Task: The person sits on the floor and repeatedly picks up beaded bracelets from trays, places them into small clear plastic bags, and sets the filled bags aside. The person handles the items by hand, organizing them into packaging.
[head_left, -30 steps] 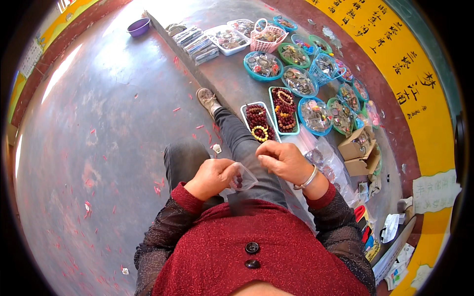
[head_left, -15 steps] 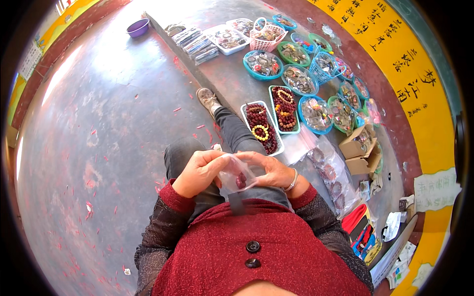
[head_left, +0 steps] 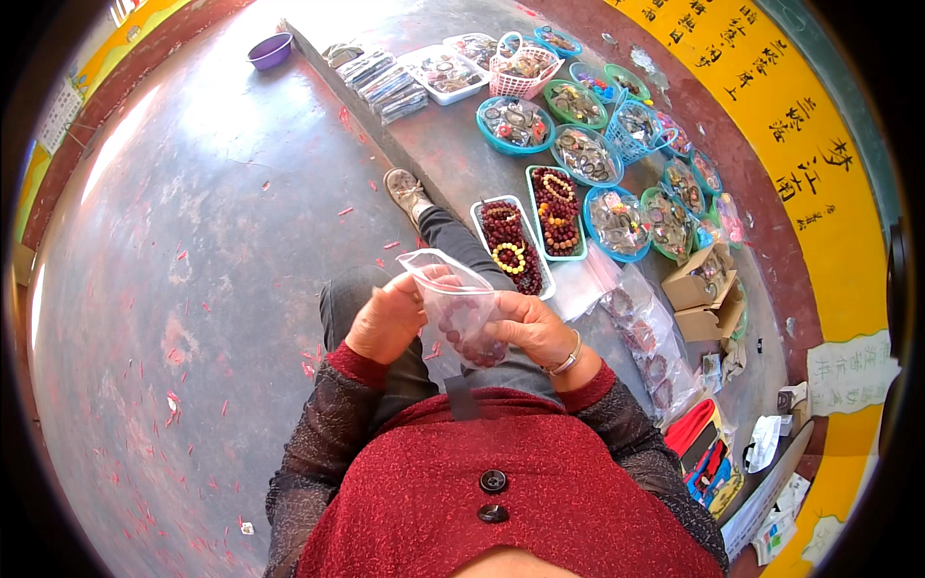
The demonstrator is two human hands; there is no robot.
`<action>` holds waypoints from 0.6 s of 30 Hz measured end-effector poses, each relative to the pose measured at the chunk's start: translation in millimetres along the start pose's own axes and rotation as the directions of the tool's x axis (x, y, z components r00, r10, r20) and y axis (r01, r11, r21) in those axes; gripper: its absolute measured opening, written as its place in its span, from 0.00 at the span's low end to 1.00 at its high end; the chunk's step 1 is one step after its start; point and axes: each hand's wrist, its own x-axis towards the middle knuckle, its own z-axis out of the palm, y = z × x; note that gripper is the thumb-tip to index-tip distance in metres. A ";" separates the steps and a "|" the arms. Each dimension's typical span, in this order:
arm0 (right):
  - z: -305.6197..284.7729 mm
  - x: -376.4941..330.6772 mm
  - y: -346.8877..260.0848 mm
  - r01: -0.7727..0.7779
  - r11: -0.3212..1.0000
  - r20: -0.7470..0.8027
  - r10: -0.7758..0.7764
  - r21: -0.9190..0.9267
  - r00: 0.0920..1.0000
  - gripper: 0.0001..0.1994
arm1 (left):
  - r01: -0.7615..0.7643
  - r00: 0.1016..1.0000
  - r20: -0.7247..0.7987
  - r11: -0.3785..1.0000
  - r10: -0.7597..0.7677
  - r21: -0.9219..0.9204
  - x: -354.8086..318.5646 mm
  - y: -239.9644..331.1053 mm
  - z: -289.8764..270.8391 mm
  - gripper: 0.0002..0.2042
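A clear zip bag (head_left: 449,276) stands tilted between my hands above my lap, its mouth spread at the top. Inside its lower part lies a dark red bead bracelet (head_left: 470,337), seen through the plastic. My right hand (head_left: 537,332) is closed on the bag's right side, thumb in front. At the bag's left edge, near the mouth, the curled fingers of my left hand (head_left: 385,320) hold the plastic, with some fingertips hidden behind it. Just ahead are a white tray (head_left: 549,286) of dark red bead bracelets with a yellow one on top and a second tray (head_left: 583,252) of similar bracelets.
Several blue and green baskets (head_left: 618,252) of small packaged items stand ahead right. A clear plastic sheet with bagged bracelets (head_left: 641,337) lies by my right arm, near a cardboard box (head_left: 701,323). A purple basin (head_left: 270,52) sits far left, beyond a low floor ledge (head_left: 376,135).
The bag has turned upright and its mouth has come up into view, opened. The bracelet now lies spread in the bag's lower part. My left hand has shifted from the bag's front to its left edge.
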 end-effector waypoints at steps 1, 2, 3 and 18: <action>-0.2 1.1 0.8 0.042 0.999 -0.011 -0.042 -0.024 0.999 0.10 | 0.059 0.998 0.031 0.997 -0.061 0.056 1.1 -6.8 -5.3 0.46; 0.1 2.1 1.1 0.083 0.995 -0.021 -0.084 -0.049 0.996 0.11 | 0.116 0.991 0.057 0.987 -0.123 0.114 2.7 -15.6 -13.1 0.45; 2.1 1.8 0.1 0.112 0.990 -0.071 -0.119 -0.088 0.990 0.11 | 0.173 0.979 0.080 0.970 -0.188 0.172 4.4 -16.2 -7.6 0.43; -6.4 -3.4 3.7 0.165 0.956 -0.208 -0.218 -0.243 0.954 0.11 | 0.133 0.984 0.061 0.924 -0.165 0.358 -2.2 0.4 9.9 0.25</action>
